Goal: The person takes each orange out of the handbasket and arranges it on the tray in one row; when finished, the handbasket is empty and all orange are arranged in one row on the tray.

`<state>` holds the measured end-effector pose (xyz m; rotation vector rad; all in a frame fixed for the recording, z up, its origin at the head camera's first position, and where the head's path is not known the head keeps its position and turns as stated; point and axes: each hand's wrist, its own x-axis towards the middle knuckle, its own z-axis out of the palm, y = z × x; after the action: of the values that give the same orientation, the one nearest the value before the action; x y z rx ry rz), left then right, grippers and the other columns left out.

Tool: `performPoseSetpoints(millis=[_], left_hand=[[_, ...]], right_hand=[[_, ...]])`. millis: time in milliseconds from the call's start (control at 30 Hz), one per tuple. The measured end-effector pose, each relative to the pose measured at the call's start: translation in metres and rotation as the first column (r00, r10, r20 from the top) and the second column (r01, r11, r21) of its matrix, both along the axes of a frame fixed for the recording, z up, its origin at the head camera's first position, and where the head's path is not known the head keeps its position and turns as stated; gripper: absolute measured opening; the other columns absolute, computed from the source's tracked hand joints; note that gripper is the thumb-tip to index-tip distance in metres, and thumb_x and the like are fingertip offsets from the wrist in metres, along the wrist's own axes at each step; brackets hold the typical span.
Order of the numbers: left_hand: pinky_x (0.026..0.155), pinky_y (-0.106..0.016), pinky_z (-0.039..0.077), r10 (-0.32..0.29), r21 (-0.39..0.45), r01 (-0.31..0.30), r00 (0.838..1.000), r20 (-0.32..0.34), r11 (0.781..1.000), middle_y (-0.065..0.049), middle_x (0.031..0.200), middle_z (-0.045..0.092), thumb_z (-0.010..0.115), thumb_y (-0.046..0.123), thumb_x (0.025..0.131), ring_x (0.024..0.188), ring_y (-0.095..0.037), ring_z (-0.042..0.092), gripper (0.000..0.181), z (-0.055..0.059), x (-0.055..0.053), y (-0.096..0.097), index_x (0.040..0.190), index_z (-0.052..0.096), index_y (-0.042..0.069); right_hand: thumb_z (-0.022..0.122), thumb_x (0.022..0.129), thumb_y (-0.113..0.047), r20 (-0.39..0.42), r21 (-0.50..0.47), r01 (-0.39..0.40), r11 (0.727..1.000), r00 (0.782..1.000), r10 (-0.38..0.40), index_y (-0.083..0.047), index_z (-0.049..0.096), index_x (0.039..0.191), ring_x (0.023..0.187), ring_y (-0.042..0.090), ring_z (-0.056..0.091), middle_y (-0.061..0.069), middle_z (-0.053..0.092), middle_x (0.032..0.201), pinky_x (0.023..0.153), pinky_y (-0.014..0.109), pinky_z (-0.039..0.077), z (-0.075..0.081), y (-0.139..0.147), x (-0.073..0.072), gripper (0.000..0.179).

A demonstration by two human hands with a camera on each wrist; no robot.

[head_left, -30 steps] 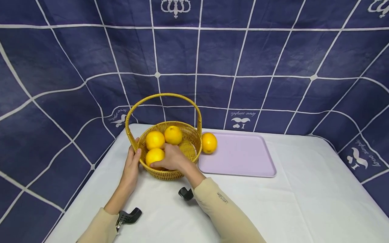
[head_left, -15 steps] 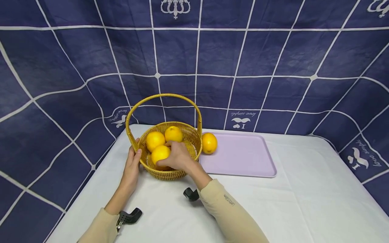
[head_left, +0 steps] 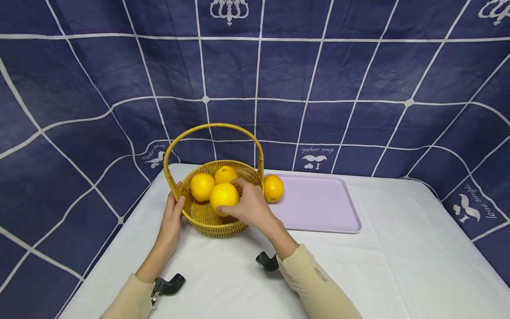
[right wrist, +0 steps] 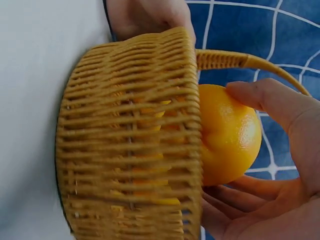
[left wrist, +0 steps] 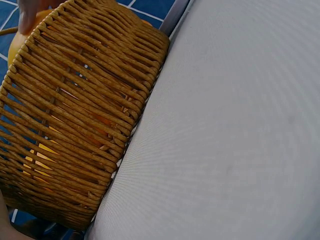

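Observation:
My right hand [head_left: 252, 204] holds an orange [head_left: 225, 197] between thumb and fingers, over the front of the wicker basket [head_left: 221, 230]. In the right wrist view, that orange [right wrist: 227, 135] shows partly above the basket rim, with the thumb on one side and fingers on the other. Two more oranges sit inside, one at the left [head_left: 202, 187] and one at the back [head_left: 225, 174]. My left hand [head_left: 172, 221] rests against the basket's left outer side by the handle's base, fingers extended. The left wrist view mostly shows the woven wall [left wrist: 80, 110].
Another orange [head_left: 273, 188] lies at the left end of a pale lilac tray [head_left: 318, 204], right beside the basket. The tall arched handle [head_left: 215, 125] spans the basket. A white cloth covers the table [head_left: 398, 266]; a blue checked curtain [head_left: 358, 66] hangs behind.
My right hand has lifted the front orange and carried it rightward, away from the basket's left wall. My left hand and the basket have stayed nearly in place.

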<state>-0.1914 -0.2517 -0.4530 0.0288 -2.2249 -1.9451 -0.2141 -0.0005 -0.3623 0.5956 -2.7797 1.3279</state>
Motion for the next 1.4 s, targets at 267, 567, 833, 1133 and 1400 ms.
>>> performPoseSetpoints(millis=[267, 567, 833, 1133, 1400], left_hand=[[0.132, -0.052, 0.011, -0.001, 0.01, 0.001, 1.0, -0.01, 1.0, 0.004, 0.177, 0.016, 0.035, 0.045, 0.115, 0.162, -0.024, 0.02, 0.062, -0.001, -0.002, -0.001, 0.171, 0.012, 0.029], [0.132, -0.053, 0.013, -0.001, 0.016, 0.001, 1.0, -0.009, 1.0, 0.003, 0.177, 0.016, 0.035, 0.045, 0.115, 0.161, -0.025, 0.021, 0.06, -0.003, -0.002, -0.001, 0.17, 0.013, 0.034], [0.132, -0.055, 0.012, -0.004, -0.004, 0.004, 1.0, -0.003, 1.0, 0.002, 0.177, 0.016, 0.035, 0.046, 0.115, 0.162, -0.026, 0.02, 0.062, -0.002, -0.002, 0.0, 0.17, 0.012, 0.033], [0.132, -0.056, 0.012, -0.006, -0.009, 0.006, 1.0, 0.008, 1.0, 0.004, 0.178, 0.013, 0.035, 0.048, 0.114, 0.163, -0.025, 0.018, 0.062, 0.0, -0.002, -0.002, 0.17, 0.01, 0.036], [0.132, -0.056, 0.012, -0.007, 0.002, 0.007, 1.0, 0.001, 1.0, 0.003, 0.178, 0.013, 0.035, 0.048, 0.114, 0.163, -0.026, 0.017, 0.063, 0.0, -0.002, -0.001, 0.17, 0.011, 0.034]], right_hand=[[0.092, 0.078, -0.038, -0.002, -0.084, 0.03, 0.996, 1.0, -0.031, -0.013, 0.061, 0.143, 0.118, 0.024, 0.068, 0.006, 0.069, 0.133, 0.097, 0.042, 0.058, 0.015, 0.035, 0.006, 0.076], [0.089, 0.08, -0.034, -0.013, -0.155, 0.075, 0.985, 0.997, -0.078, -0.009, 0.061, 0.141, 0.115, 0.028, 0.073, 0.013, 0.072, 0.129, 0.093, 0.042, 0.062, 0.035, 0.07, 0.003, 0.073], [0.089, 0.082, -0.038, -0.041, -0.146, 0.153, 0.977, 0.986, -0.16, -0.009, 0.06, 0.143, 0.12, 0.031, 0.07, 0.013, 0.072, 0.13, 0.1, 0.047, 0.059, 0.042, 0.096, -0.005, 0.073], [0.087, 0.081, -0.04, -0.061, -0.126, 0.299, 0.946, 0.949, -0.308, -0.01, 0.06, 0.144, 0.123, 0.034, 0.068, 0.015, 0.07, 0.135, 0.104, 0.051, 0.055, 0.035, 0.121, -0.021, 0.074], [0.085, 0.08, -0.036, -0.069, -0.077, 0.413, 0.907, 0.906, -0.418, -0.002, 0.06, 0.143, 0.121, 0.04, 0.064, 0.024, 0.07, 0.132, 0.103, 0.053, 0.051, 0.012, 0.135, -0.04, 0.076]])
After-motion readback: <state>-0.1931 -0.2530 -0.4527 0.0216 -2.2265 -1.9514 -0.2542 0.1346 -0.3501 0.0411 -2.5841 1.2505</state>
